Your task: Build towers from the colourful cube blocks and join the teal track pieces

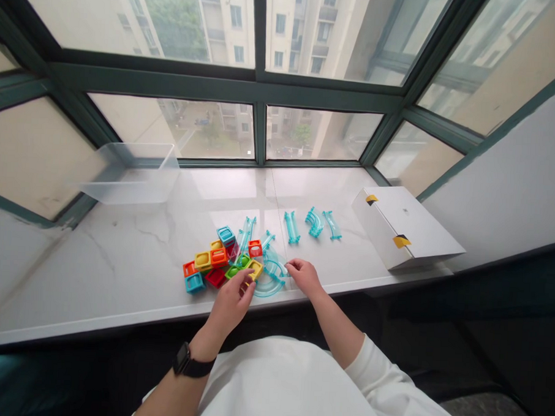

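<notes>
My left hand (234, 297) is at the front of a pile of toy pieces, its fingers curved and a little apart beside a yellow block (255, 269). Whether the fingertips touch that block I cannot tell. At the pile's right side, my right hand (304, 277) pinches the edge of a clear blue curved track piece (275, 267). Another curved track piece (269, 287) lies just below it. Left of these are coloured blocks, among them a green block (236, 269), an orange block (219, 257) and a blue block (194, 283).
To the right of the pile, a straight track piece (292, 227), a curved track piece (314, 222) and another track piece (332, 225) lie apart. A white box (410, 223) stands at the right, a clear plastic bin (131, 189) at the back left. Windows border the marbled ledge (132, 269).
</notes>
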`<state>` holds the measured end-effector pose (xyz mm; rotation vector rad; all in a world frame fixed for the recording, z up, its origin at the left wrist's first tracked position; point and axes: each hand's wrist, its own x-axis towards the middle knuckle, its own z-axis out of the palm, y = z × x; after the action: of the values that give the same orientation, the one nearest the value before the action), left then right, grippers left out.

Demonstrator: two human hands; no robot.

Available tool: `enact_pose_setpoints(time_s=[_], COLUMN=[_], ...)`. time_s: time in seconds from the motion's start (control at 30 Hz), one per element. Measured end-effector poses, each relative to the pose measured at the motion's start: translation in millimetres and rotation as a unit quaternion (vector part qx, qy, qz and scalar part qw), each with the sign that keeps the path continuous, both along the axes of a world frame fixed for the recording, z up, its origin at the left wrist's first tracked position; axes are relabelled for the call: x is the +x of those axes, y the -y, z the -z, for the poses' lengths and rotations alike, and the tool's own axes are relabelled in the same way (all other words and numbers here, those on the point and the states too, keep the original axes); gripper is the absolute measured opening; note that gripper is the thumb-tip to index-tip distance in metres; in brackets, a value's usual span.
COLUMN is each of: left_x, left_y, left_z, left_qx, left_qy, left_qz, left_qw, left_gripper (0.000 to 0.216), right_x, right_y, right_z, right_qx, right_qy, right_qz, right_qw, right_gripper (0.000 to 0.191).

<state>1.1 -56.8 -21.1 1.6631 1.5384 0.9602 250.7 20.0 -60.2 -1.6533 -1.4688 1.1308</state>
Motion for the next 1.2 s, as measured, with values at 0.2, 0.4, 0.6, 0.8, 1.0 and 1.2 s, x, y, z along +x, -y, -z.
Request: enact_pose_setpoints(time_s=[0.2,0.4,0.6,0.8,1.0,1.2], left_x=[13.1,22.5,22.0,25.6,23.9,28.8], left_y=[-19.5,-39.3,-61.7,-69.8,-64.6,-53.1], left_z=[-5.7,1.3,9.6,5.4,0.7,-17.9], left_qx=[0.000,-0.028,-0.053,-0.068,-0.066,-0.062], left_qy=[0.006,0.034,-0.046,-0.085,-0.065,0.044], left_qz=[0.008,-0.006,0.027,0.048,0.041,0.041], left_qw=[1.000,0.999,0.997,0.993,0.995,0.996], left_gripper=[0.034,0.047,0.063,0.056,0.056,0.060], right_x=[-1.3,-3.7,-2.6,0.8,-1.1,-16.8], right_y=[-2.5,-1.4,0.7,0.7,1.1,5.7], right_z=[-6.5,-6.5,-6.1,-13.6,-20.5,-31.3], right_qx=[0.006,0.004,0.006,0.017,0.027,0.048], right_qy=[-0.044,-0.083,-0.098,-0.107,-0.161,-0.217], right_qz=[0.018,0.017,0.015,0.047,0.073,0.055], right_qw=[0.999,0.996,0.995,0.993,0.984,0.973], right_gripper=[0.023,0.024,0.024,0.024,0.029,0.041])
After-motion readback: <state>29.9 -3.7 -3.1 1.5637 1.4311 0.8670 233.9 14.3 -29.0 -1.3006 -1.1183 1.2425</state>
